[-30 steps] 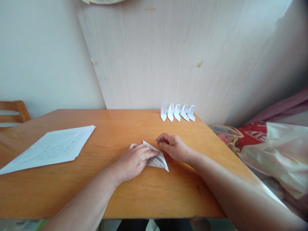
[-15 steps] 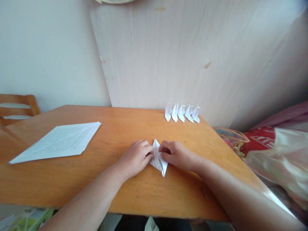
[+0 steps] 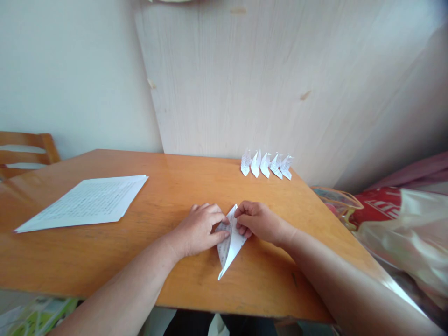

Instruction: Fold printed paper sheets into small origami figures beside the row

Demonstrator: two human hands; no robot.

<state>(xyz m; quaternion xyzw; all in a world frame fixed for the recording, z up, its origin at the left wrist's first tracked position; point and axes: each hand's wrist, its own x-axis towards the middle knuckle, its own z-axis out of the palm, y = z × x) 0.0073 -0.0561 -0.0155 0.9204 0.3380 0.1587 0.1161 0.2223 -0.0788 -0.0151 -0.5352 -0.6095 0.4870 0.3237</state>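
Note:
A sheet of printed white paper folded into a narrow, pointed diamond lies on the wooden table in front of me. Its lower tip points toward me, and a crease runs along its length. My left hand grips its left flap, thumb and forefinger on the printed side. On the opposite side, my right hand pinches the upper right edge between thumb and curled fingers. Part of the paper is hidden beneath the fingers of both hands.
Several folded paper figures stand in a row at the table's far right corner. A stack of printed sheets lies at left. Beyond the right edge are plastic bags; a wooden chair stands far left.
The folded paper has opened out and turned, so its lower tip now reaches closer to me and further left. Both hands stay on it, with slightly shifted grips.

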